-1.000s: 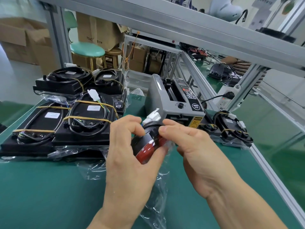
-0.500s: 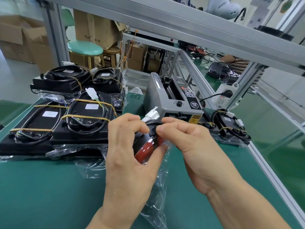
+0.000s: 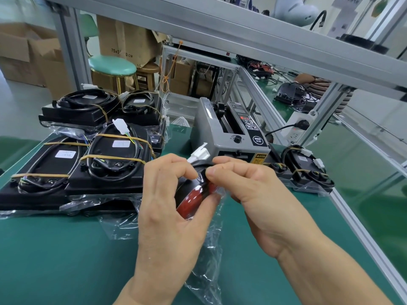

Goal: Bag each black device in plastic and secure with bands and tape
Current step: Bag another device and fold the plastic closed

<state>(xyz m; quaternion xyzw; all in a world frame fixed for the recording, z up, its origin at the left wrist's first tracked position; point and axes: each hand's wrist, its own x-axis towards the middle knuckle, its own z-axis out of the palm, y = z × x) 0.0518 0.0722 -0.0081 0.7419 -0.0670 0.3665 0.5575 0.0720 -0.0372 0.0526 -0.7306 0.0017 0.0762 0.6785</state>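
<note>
Head view shows both hands meeting at the centre over a green bench mat (image 3: 55, 260), clamped together on one black device (image 3: 193, 192) with a red face. Most of that device is hidden: the left hand (image 3: 169, 212) wraps its 9 o'clock side, with the thumb across the lower red edge, and the right hand (image 3: 251, 194) covers its 3 o'clock side, so the outline and full length cannot be made out. What shows is a tilted slice, red face turned toward 7 o'clock, running roughly from 1 o'clock down to 7 o'clock. A white connector (image 3: 199, 154) sticks out at its upper end, pointing toward 1 o'clock. The right hand's forefinger and thumb pinch clear film at the device's top, close against the left hand's curled fingertips. A plastic bag (image 3: 211, 260) trails from the device toward 6 o'clock, crumpled, its lower end cut off by the frame edge; how far the device sits inside it is hard to tell.

At 9 o'clock lies a stack of bagged devices (image 3: 88, 164), cables coiled on top and held by tan rubber bands (image 3: 114, 158). At 12 o'clock, just behind the hands, stands a grey tape dispenser (image 3: 229, 137). At 3 o'clock another banded device (image 3: 308, 172) rests near the bench's metal edge.
</note>
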